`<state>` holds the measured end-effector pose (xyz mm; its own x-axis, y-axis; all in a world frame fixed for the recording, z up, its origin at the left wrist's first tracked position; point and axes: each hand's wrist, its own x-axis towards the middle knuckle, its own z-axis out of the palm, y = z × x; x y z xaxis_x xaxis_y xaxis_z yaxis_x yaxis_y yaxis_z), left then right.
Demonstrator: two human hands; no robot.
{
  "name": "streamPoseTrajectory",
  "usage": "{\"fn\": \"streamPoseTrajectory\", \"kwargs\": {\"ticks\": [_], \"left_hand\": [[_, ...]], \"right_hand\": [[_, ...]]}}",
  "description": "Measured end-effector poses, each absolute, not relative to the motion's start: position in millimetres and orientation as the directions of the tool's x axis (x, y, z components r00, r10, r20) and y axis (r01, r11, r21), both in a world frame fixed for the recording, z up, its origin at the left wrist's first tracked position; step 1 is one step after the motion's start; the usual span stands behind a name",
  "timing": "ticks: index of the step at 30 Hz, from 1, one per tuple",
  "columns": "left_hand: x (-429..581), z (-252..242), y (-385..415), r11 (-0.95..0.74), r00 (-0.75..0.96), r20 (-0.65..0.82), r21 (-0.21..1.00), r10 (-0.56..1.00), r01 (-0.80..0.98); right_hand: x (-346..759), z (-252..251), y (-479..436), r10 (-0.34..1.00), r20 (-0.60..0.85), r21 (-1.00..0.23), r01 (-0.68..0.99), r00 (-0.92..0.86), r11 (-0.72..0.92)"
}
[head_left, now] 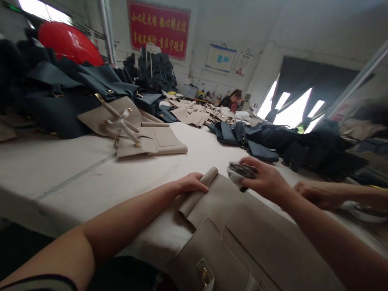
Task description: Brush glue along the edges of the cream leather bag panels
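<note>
Both hands had their fingers closed in. The left hand point(191, 182) pinched the rolled edge point(194, 202) of a beige bag point(260, 230) with little gap, thumb on the roll, the other fingers partly hidden. The right hand point(266, 178) was curled around a dark-and-white wad point(242, 171), too blurred to identify, above the bag's far side. The bag lay across the near edge of the pale table point(121, 186), its gold clasp point(204, 275) toward the person. Just beyond the right forearm was another person's hand point(321, 196), near a curved white strip point(363, 212). Farther out, a second beige bag point(169, 139) lay to the left, dark bags point(260, 149) to the right, and a red banner point(159, 30) hung on the wall.
</note>
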<state>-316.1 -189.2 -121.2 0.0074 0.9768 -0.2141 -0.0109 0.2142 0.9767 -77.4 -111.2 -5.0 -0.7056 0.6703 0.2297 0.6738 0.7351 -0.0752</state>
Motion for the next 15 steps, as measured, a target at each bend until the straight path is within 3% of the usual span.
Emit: {"fn": "streamPoseTrajectory", "kwargs": {"ticks": [6,12,15], "left_hand": [[-314,-124,-183,0.218,-0.081,-0.212,0.973,0.974,0.076],[-311,-125,-181,0.237,-0.152,-0.217,0.963,0.964,0.126],[-311,-125,-182,0.236,-0.169,-0.211,0.96,0.963,0.149]], "right_hand": [[-137,-58,-106,0.646,-0.05,0.099,0.64,-0.761,0.762],[-27,-64,-109,0.674,-0.178,0.301,0.613,-0.717,0.731],[39,-53,-118,0.702,-0.174,0.373,0.614,-0.69,0.696]]}}
